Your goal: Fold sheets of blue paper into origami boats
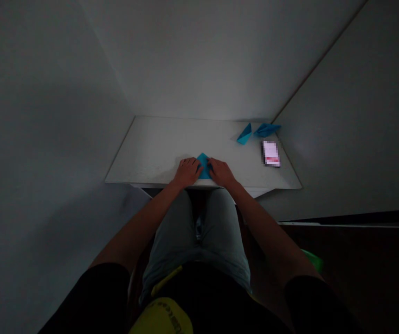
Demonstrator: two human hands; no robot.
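Note:
A blue sheet of folded paper [203, 164] lies near the front edge of a white table [151, 148]. My left hand [187, 170] presses on its left side with fingers curled down onto it. On the paper's right side rests my right hand [221, 171], fingers also bent and pressing the paper. A pointed tip of the paper sticks out between the two hands, toward the far side.
Two finished blue paper shapes [244, 135] [266, 129] sit at the table's far right corner. A phone [271, 154] with a lit screen lies just in front of them. Walls close in on the left, back and right.

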